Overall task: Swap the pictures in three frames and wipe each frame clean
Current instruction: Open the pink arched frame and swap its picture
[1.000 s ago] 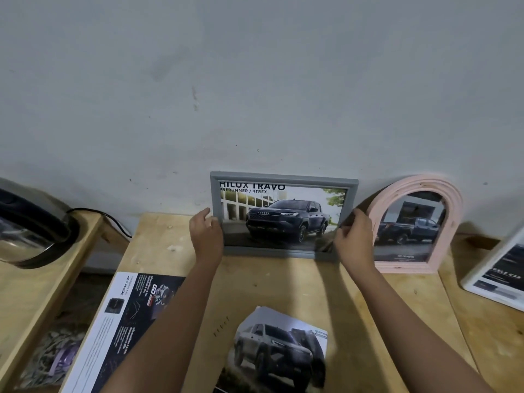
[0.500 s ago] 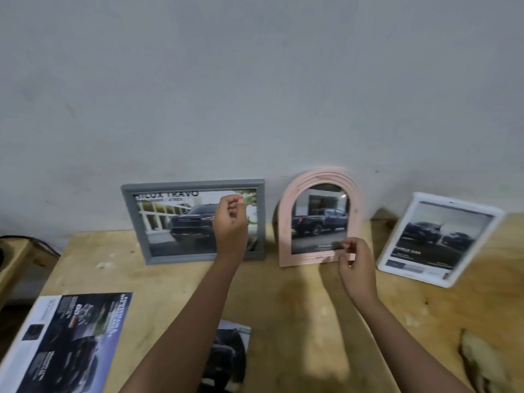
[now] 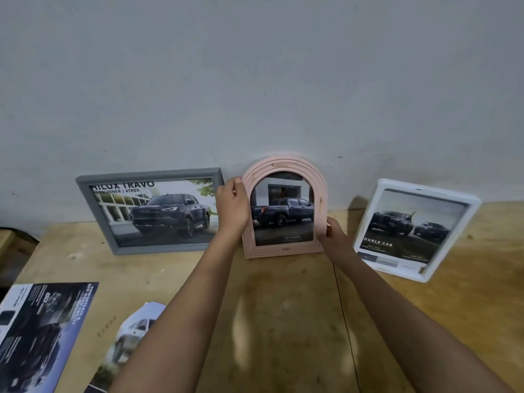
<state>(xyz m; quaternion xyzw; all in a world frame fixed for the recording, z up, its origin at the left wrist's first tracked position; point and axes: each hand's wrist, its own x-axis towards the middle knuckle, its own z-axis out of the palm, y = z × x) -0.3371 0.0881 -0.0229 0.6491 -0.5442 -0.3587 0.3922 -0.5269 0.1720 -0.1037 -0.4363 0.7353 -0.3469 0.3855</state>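
Three frames lean against the wall at the back of the wooden table (image 3: pixel 283 321). The pink arched frame (image 3: pixel 283 165) in the middle holds a dark pickup picture. My left hand (image 3: pixel 231 207) grips its left edge and my right hand (image 3: pixel 334 236) grips its lower right edge. To the left stands the grey rectangular frame (image 3: pixel 147 177) with a "Hilux Travo" truck picture. At the right a white frame (image 3: pixel 470 205) leans tilted with a picture of two trucks.
Two loose prints lie at the table's front left: a dark brochure page (image 3: pixel 42 336) and a curled picture of a light-coloured truck (image 3: pixel 133 336). The grey wall (image 3: pixel 255 80) rises directly behind the frames. A lower wooden surface (image 3: pixel 5 239) sits at the far left.
Both hands left the grey frame and moved right to the pink arched frame; they now hold its two sides. My view has swung right, so the white frame shows fully.
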